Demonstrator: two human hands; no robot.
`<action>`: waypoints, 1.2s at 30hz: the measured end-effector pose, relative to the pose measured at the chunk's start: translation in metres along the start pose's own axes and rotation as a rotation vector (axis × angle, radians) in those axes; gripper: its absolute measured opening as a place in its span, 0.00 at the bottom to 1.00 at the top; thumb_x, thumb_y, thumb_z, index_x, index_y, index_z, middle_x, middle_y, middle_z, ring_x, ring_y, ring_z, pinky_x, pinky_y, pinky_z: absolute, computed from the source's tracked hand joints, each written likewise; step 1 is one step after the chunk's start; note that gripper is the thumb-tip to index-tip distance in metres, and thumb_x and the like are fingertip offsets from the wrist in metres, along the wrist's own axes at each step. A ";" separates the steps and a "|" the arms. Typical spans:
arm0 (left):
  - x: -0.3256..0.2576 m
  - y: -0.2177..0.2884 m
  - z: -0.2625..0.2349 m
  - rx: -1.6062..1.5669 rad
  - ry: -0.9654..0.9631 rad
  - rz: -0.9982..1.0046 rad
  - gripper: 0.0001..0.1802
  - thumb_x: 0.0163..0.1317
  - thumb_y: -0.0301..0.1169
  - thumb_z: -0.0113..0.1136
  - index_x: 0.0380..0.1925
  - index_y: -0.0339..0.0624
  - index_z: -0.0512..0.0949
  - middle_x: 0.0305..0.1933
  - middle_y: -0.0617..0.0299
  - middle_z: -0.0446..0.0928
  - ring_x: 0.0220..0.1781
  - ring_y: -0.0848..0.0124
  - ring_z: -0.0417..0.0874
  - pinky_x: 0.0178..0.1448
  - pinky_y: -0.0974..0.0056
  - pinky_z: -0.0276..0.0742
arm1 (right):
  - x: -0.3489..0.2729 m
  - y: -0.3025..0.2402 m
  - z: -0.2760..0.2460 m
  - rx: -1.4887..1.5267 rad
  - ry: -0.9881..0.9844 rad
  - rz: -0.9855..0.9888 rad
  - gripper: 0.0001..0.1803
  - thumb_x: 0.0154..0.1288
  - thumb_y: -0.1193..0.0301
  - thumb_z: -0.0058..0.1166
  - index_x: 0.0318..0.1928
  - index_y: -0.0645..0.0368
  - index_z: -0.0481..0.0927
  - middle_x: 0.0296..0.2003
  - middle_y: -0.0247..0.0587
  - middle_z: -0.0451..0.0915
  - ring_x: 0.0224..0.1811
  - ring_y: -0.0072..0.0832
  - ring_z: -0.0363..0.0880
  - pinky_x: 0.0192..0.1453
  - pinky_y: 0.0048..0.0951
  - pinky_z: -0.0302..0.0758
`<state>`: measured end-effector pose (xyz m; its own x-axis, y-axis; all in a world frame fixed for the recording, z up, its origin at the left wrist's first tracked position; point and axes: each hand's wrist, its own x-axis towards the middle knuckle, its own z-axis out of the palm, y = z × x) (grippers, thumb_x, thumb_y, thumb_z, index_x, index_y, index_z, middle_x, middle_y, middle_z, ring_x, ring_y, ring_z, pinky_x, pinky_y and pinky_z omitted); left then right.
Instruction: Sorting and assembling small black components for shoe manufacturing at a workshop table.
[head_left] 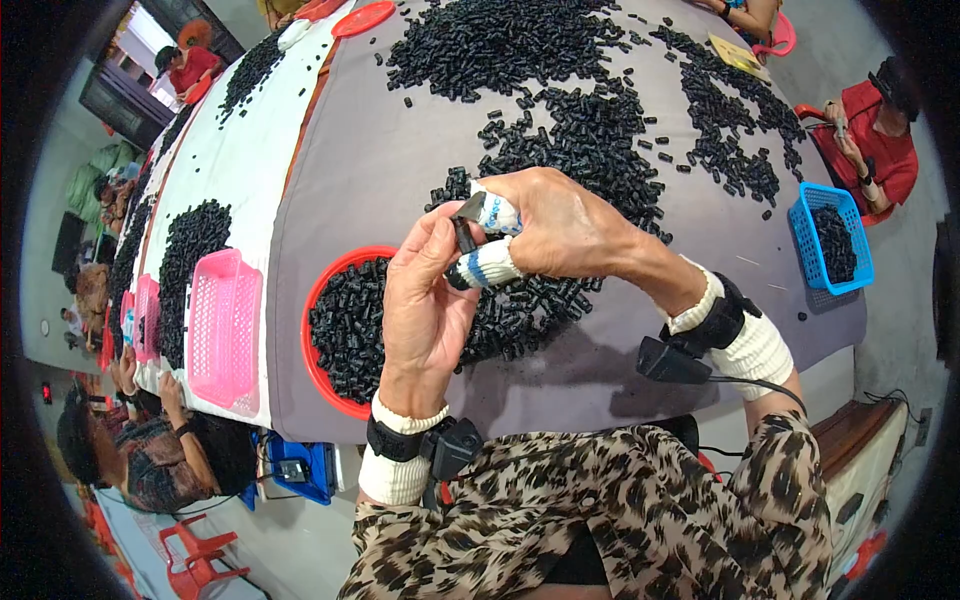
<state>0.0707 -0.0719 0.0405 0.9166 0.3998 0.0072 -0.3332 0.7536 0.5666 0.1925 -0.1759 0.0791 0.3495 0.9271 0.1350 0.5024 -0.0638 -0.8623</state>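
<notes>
In front of my chest both hands meet. My left hand (425, 310) is closed, pinching a small black cylindrical part (464, 237) between thumb and fingers. My right hand (575, 225) is closed on a small grey blade (468, 209), its tip against or very near the part. White finger wraps (488, 264) with blue marks cover some right-hand fingers. Beside my left hand stands a red basin (312, 325) full of similar black parts. A broad heap of black parts (580, 140) spreads behind and below my hands on the grey tablecloth.
A pink basket (224, 330) stands left of the basin, and a blue basket (835, 235) holding black parts is at the right edge. People sit around the table, one in red (875, 150) at right. Straps with black boxes (675, 362) and a cable sit on my wrists.
</notes>
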 end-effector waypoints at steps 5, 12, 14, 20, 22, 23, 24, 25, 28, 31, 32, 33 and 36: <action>0.000 -0.001 -0.007 -0.020 -0.030 -0.011 0.15 0.64 0.29 0.49 0.48 0.32 0.68 0.45 0.55 0.74 0.44 0.70 0.78 0.52 0.62 0.76 | 0.001 0.004 -0.001 -0.018 -0.044 -0.009 0.18 0.45 0.60 0.65 0.25 0.62 0.73 0.19 0.32 0.72 0.22 0.22 0.69 0.27 0.27 0.66; -0.001 0.000 -0.008 0.004 -0.056 -0.003 0.14 0.64 0.29 0.49 0.46 0.33 0.69 0.43 0.55 0.75 0.45 0.67 0.78 0.51 0.60 0.76 | 0.003 0.003 -0.002 -0.092 -0.068 -0.104 0.20 0.47 0.57 0.62 0.23 0.63 0.72 0.18 0.35 0.71 0.20 0.25 0.68 0.24 0.30 0.64; 0.000 -0.001 -0.008 -0.005 -0.068 -0.007 0.13 0.63 0.28 0.49 0.46 0.33 0.69 0.43 0.55 0.75 0.45 0.67 0.78 0.51 0.60 0.77 | 0.004 0.004 -0.002 -0.109 -0.080 -0.101 0.20 0.47 0.57 0.62 0.23 0.63 0.72 0.18 0.35 0.71 0.20 0.25 0.67 0.24 0.30 0.64; -0.002 0.001 -0.007 0.003 -0.062 0.001 0.12 0.63 0.27 0.48 0.45 0.33 0.69 0.43 0.54 0.75 0.44 0.66 0.79 0.50 0.60 0.77 | 0.005 0.004 -0.002 -0.098 -0.106 -0.122 0.20 0.46 0.58 0.62 0.23 0.63 0.72 0.17 0.35 0.71 0.19 0.25 0.67 0.24 0.30 0.64; -0.002 0.001 -0.007 0.026 -0.051 0.006 0.12 0.63 0.27 0.48 0.45 0.33 0.69 0.42 0.54 0.75 0.43 0.66 0.79 0.50 0.60 0.78 | 0.006 0.005 -0.001 -0.094 -0.109 -0.142 0.20 0.46 0.58 0.62 0.23 0.63 0.72 0.17 0.35 0.71 0.19 0.25 0.67 0.24 0.30 0.64; -0.002 0.001 -0.008 0.026 -0.050 0.007 0.12 0.63 0.27 0.48 0.45 0.33 0.69 0.42 0.54 0.75 0.43 0.66 0.79 0.50 0.60 0.78 | 0.007 0.008 0.000 -0.113 -0.109 -0.144 0.20 0.46 0.58 0.62 0.23 0.63 0.72 0.18 0.36 0.71 0.19 0.25 0.67 0.24 0.30 0.64; -0.002 0.001 -0.009 0.052 -0.046 0.005 0.12 0.63 0.27 0.48 0.45 0.33 0.69 0.42 0.54 0.75 0.43 0.66 0.79 0.50 0.60 0.78 | 0.007 0.009 0.000 -0.132 -0.108 -0.145 0.20 0.46 0.58 0.62 0.23 0.63 0.72 0.18 0.36 0.71 0.19 0.25 0.67 0.24 0.30 0.64; -0.002 0.001 -0.009 0.078 -0.043 0.004 0.12 0.63 0.27 0.48 0.45 0.33 0.69 0.42 0.54 0.75 0.43 0.66 0.79 0.50 0.60 0.78 | 0.006 0.007 0.000 -0.133 -0.108 -0.145 0.20 0.46 0.58 0.62 0.23 0.63 0.72 0.18 0.36 0.71 0.19 0.25 0.67 0.24 0.30 0.64; -0.002 0.001 -0.008 0.091 -0.035 0.003 0.12 0.63 0.28 0.48 0.44 0.33 0.69 0.41 0.54 0.76 0.43 0.67 0.79 0.50 0.61 0.78 | 0.004 0.004 -0.001 -0.102 -0.125 -0.102 0.19 0.46 0.58 0.61 0.23 0.63 0.72 0.17 0.36 0.71 0.19 0.25 0.68 0.24 0.30 0.64; -0.002 0.001 -0.007 0.070 -0.038 0.006 0.12 0.63 0.27 0.48 0.44 0.32 0.69 0.41 0.55 0.75 0.43 0.66 0.79 0.49 0.62 0.78 | 0.003 0.005 -0.001 -0.075 -0.122 -0.099 0.19 0.46 0.58 0.61 0.23 0.62 0.72 0.17 0.36 0.71 0.18 0.25 0.67 0.23 0.30 0.63; -0.002 0.000 -0.007 0.070 -0.039 0.004 0.12 0.63 0.27 0.48 0.44 0.32 0.69 0.41 0.55 0.75 0.43 0.66 0.79 0.49 0.62 0.78 | 0.003 0.006 -0.001 -0.076 -0.117 -0.109 0.19 0.47 0.58 0.61 0.23 0.62 0.72 0.17 0.36 0.71 0.18 0.25 0.67 0.23 0.30 0.63; -0.002 0.000 -0.006 0.081 -0.026 0.006 0.11 0.63 0.27 0.49 0.44 0.32 0.69 0.41 0.55 0.75 0.43 0.66 0.79 0.49 0.62 0.78 | 0.003 0.006 -0.001 -0.075 -0.113 -0.120 0.19 0.47 0.58 0.60 0.24 0.62 0.72 0.16 0.35 0.71 0.18 0.25 0.67 0.23 0.30 0.63; -0.001 -0.001 -0.006 0.084 -0.021 0.009 0.11 0.63 0.26 0.49 0.43 0.32 0.69 0.41 0.55 0.75 0.43 0.66 0.79 0.49 0.62 0.78 | 0.004 0.007 0.000 -0.074 -0.115 -0.127 0.18 0.47 0.59 0.60 0.24 0.62 0.73 0.17 0.36 0.72 0.18 0.25 0.67 0.23 0.30 0.63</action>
<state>0.0683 -0.0697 0.0351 0.9184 0.3945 0.0292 -0.3223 0.7036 0.6333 0.1977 -0.1732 0.0734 0.1886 0.9654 0.1800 0.5954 0.0334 -0.8028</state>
